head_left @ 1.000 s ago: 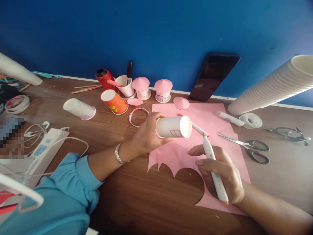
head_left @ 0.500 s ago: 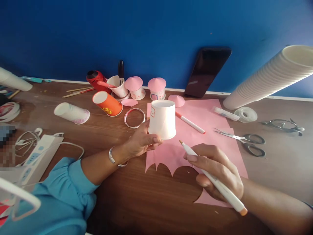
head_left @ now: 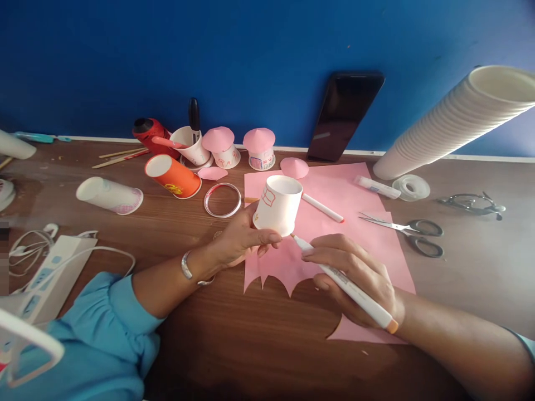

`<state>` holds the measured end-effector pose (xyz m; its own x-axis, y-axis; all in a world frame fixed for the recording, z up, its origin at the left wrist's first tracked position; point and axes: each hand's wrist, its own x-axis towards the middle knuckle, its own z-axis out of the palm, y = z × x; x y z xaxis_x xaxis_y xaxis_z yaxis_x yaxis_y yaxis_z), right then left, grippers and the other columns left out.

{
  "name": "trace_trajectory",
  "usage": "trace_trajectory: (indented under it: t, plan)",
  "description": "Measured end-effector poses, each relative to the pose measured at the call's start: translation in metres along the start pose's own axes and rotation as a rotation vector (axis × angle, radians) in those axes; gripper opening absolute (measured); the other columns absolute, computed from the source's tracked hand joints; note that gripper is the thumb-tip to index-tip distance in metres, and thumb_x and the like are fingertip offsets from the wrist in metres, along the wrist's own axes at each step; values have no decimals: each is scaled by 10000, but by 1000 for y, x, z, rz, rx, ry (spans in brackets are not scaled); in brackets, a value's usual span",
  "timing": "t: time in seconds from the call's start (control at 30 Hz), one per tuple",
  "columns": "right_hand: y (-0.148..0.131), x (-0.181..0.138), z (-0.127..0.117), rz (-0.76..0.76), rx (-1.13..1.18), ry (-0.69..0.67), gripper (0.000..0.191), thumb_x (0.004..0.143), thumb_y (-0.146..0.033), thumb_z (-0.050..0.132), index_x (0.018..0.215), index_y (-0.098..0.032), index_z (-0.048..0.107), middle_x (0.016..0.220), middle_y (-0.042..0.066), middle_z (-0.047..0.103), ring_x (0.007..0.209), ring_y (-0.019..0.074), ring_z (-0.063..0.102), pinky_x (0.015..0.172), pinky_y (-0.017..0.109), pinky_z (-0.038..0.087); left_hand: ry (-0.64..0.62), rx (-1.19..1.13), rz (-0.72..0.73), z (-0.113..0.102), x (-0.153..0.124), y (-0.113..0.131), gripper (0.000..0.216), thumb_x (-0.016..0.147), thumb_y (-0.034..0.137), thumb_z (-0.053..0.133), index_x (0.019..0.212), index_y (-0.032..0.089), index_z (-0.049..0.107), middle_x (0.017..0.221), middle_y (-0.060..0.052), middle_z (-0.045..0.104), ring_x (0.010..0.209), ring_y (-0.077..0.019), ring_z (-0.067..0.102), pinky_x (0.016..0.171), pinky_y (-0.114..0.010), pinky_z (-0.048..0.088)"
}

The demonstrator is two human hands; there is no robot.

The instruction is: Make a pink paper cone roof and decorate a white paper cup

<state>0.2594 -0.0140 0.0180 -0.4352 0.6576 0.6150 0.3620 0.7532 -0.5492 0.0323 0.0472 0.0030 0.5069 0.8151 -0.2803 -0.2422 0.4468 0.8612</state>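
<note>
My left hand (head_left: 244, 239) grips a short white paper cup (head_left: 281, 206) low on its side, its open end tilted up. A red window shape is drawn on the cup's left side, with a small orange-yellow mark below it. In my right hand (head_left: 355, 273) is a white marker with an orange end cap (head_left: 359, 295); its tip is close to the cup's lower right edge, and I cannot tell whether it touches. Beneath both hands lies a cut sheet of pink paper (head_left: 346, 239). A red-tipped white marker (head_left: 324, 209) rests on that sheet.
Two small cups with pink cone roofs (head_left: 259, 142) stand by the wall, near a loose pink cone (head_left: 295, 167). Scissors (head_left: 418, 231), a tape roll (head_left: 412, 187) and a tall cup stack (head_left: 455, 117) are at right. An orange cup (head_left: 173, 177) and power strip (head_left: 58, 273) are left.
The cup has turned and tilted, bringing more of the red window into sight. My right hand has moved the marker tip left to the cup's base. The whole view has shifted slightly.
</note>
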Motion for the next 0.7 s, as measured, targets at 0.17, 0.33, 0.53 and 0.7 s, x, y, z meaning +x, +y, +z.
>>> trace_trajectory:
  t: [0.17, 0.33, 0.53, 0.7]
  plan:
    - [2, 1, 1, -5, -5, -3, 209, 1038, -221, 513, 1220, -162, 597, 984, 94, 694, 900, 191, 719, 727, 317, 632, -52, -16, 7, 0, 2, 0, 469, 647, 261, 925, 994, 145, 632, 752, -10, 683, 605, -111, 606, 408, -177, 390]
    - [4, 0, 1, -12, -12, 22, 202, 1036, -219, 525, 1207, -149, 605, 967, 96, 705, 894, 188, 726, 724, 312, 636, -31, -38, -69, 0, 1, 1, 502, 622, 229, 939, 1011, 156, 629, 778, 1, 687, 633, -105, 611, 483, -191, 456]
    - [3, 3, 1, 7, -18, 20, 200, 1028, -220, 549, 1206, -160, 616, 964, 90, 716, 888, 186, 740, 737, 315, 646, -12, -72, -133, -6, 0, -2, 487, 645, 206, 932, 1025, 152, 633, 754, -8, 700, 678, -131, 669, 545, -207, 502]
    - [4, 3, 2, 5, -35, 26, 203, 1037, -220, 541, 1224, -172, 600, 970, 85, 709, 886, 186, 738, 710, 316, 641, -19, -85, -146, -7, 0, -2, 463, 628, 193, 943, 985, 155, 652, 773, -22, 717, 674, -136, 687, 540, -204, 523]
